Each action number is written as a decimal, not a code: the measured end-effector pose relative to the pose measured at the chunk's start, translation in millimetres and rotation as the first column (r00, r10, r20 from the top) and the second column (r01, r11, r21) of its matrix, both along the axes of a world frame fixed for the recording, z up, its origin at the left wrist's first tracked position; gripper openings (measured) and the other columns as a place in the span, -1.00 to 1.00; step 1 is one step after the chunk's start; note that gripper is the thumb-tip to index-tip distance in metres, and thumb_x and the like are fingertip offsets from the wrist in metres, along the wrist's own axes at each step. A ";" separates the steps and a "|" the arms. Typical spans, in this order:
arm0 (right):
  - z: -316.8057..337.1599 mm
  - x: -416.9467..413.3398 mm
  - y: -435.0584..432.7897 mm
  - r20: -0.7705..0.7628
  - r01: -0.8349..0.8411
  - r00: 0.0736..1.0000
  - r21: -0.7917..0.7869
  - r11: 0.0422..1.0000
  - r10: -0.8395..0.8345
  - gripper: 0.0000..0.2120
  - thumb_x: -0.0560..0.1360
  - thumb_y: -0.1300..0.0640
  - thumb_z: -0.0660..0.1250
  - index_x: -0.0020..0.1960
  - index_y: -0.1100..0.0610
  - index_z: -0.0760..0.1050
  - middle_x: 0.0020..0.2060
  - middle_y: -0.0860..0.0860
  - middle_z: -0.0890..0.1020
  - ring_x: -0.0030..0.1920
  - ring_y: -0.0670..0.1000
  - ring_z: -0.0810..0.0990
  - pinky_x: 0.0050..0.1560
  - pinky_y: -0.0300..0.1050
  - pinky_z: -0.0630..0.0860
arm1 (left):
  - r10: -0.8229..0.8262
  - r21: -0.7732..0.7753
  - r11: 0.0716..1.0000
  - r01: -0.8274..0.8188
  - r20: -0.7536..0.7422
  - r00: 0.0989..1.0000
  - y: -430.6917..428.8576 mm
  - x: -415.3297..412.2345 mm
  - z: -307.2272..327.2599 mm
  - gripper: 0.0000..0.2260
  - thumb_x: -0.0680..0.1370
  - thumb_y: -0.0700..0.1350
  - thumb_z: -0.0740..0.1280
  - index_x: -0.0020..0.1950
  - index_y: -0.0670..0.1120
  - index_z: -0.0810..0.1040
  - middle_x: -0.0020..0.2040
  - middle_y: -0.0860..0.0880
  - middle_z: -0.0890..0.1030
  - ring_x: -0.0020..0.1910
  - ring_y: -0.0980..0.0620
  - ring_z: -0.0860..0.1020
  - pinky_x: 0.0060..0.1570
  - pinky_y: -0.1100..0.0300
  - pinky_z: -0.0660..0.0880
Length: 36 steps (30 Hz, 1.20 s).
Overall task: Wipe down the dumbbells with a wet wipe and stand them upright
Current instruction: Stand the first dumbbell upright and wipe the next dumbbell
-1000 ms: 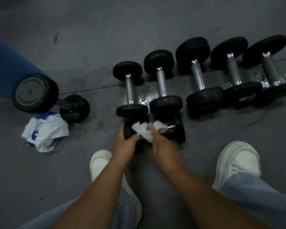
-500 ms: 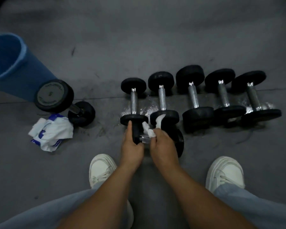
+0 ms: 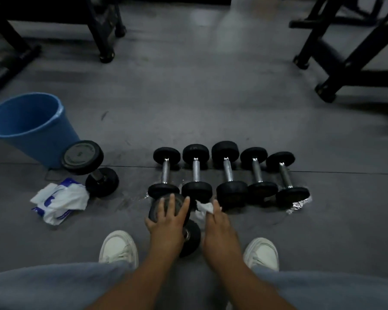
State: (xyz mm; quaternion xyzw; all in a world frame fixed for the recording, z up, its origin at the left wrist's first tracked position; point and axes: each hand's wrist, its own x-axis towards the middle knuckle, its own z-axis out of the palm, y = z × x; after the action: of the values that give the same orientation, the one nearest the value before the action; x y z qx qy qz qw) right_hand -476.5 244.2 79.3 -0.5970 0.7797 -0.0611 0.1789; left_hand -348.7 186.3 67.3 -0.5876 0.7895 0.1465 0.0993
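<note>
A small black dumbbell (image 3: 192, 239) stands tilted on one head right in front of me. My left hand (image 3: 167, 220) covers its upper head, fingers spread over the face and thumb at the rim, holding it. To the right, my right hand (image 3: 218, 229) pinches a crumpled white wet wipe (image 3: 203, 207) just beside that head. Behind them several black dumbbells with chrome handles (image 3: 227, 172) lie in a row on the grey floor. One more dumbbell (image 3: 83, 157) stands tilted at the left.
A blue bin (image 3: 29, 124) stands at the far left, with a white and blue wipe pack (image 3: 61, 201) on the floor in front of it. Black equipment frames (image 3: 345, 63) stand at the back left and right. My white shoes (image 3: 119, 247) flank the dumbbell.
The dumbbell has swung from lying crosswise to tilted on one head. My left hand moved onto its upper head. The right hand came off the handle with the wipe. The view rose.
</note>
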 end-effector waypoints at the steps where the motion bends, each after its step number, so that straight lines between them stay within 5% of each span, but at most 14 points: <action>1: 2.5 0.2 4.8 0.008 -0.002 1.000 0.020 1.000 0.002 -0.43 0.53 0.20 0.15 0.51 0.04 0.12 0.57 0.00 -0.12 0.51 0.09 0.09 0.32 0.02 0.35 | -0.041 -0.003 0.999 0.041 0.014 0.999 7.2 0.1 -6.4 -0.20 0.60 0.04 0.25 0.52 0.30 -0.35 0.61 -0.04 -0.27 0.59 -0.14 -0.22 0.36 -0.35 0.12; 9: 0.5 -16.6 23.2 -0.033 0.091 0.996 0.059 0.994 -0.089 -0.31 0.47 0.17 0.19 0.55 0.04 0.04 0.57 0.00 -0.16 0.51 0.06 0.06 0.33 -0.04 0.35 | -0.254 0.113 0.962 0.249 0.032 0.967 29.0 -4.1 -12.6 -0.07 0.47 0.22 0.37 0.54 0.28 -0.30 0.52 -0.04 -0.50 0.52 -0.23 -0.41 0.33 -0.49 0.02; 14: -13.2 -18.5 25.4 0.005 0.099 0.995 0.062 0.993 -0.100 -0.27 0.44 0.16 0.24 0.56 0.06 0.04 0.57 0.01 -0.10 0.49 0.07 0.12 0.34 -0.07 0.36 | -0.205 0.188 0.961 0.204 -0.015 0.979 5.9 3.6 -4.8 0.06 0.37 0.26 0.43 0.53 0.28 -0.35 0.59 -0.08 -0.32 0.55 -0.32 -0.19 0.33 -0.28 0.31; 20: -12.0 -14.1 4.9 0.002 -0.030 1.000 0.032 0.999 0.030 -0.22 0.42 0.15 0.27 0.57 0.03 0.02 0.57 0.00 -0.06 0.49 0.05 0.16 0.28 -0.14 0.38 | -0.229 0.199 0.953 0.227 -0.014 0.973 -0.5 17.3 7.7 0.01 0.41 0.17 0.45 0.56 0.24 -0.27 0.60 -0.15 -0.25 0.54 -0.39 -0.13 0.35 -0.27 0.28; 26: 13.1 18.4 -71.3 -0.013 -0.214 0.977 -0.159 0.964 0.215 -0.27 0.35 0.18 0.34 0.49 0.13 0.23 0.54 0.07 0.12 0.42 0.14 0.29 0.14 0.03 0.53 | -0.072 0.054 0.996 0.068 0.090 0.993 -54.9 82.5 61.5 0.01 0.36 0.25 0.43 0.57 0.24 -0.22 0.61 -0.16 -0.16 0.53 -0.40 -0.07 0.32 -0.21 0.36; 31: 44.6 41.1 -142.6 -0.037 -0.282 0.959 -0.225 0.933 0.281 -0.28 0.44 0.18 0.27 0.54 0.09 0.08 0.56 0.06 0.03 0.50 0.13 0.13 0.36 0.08 0.35 | 0.017 -0.104 0.995 -0.005 0.116 0.993 -121.1 118.1 98.1 -0.02 0.33 0.33 0.39 0.56 0.26 -0.17 0.60 -0.14 -0.10 0.51 -0.37 0.01 0.27 -0.20 0.41; 36: 46.0 40.9 -190.5 -0.097 -0.297 0.955 -0.237 0.925 0.282 -0.30 0.46 0.14 0.26 0.54 0.09 0.07 0.56 0.01 0.00 0.48 0.11 0.16 0.23 0.04 0.45 | 0.025 -0.138 0.990 -0.015 0.076 0.997 -175.8 116.7 86.2 -0.04 0.33 0.35 0.38 0.55 0.26 -0.16 0.59 -0.11 -0.07 0.49 -0.37 0.05 0.22 -0.20 0.45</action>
State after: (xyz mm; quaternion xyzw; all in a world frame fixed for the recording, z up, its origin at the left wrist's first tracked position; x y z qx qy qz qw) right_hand -435.6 53.7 125.3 -0.7248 0.6742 -0.1128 0.0857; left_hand -231.9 10.5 153.5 -0.6062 0.7874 0.0696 0.0877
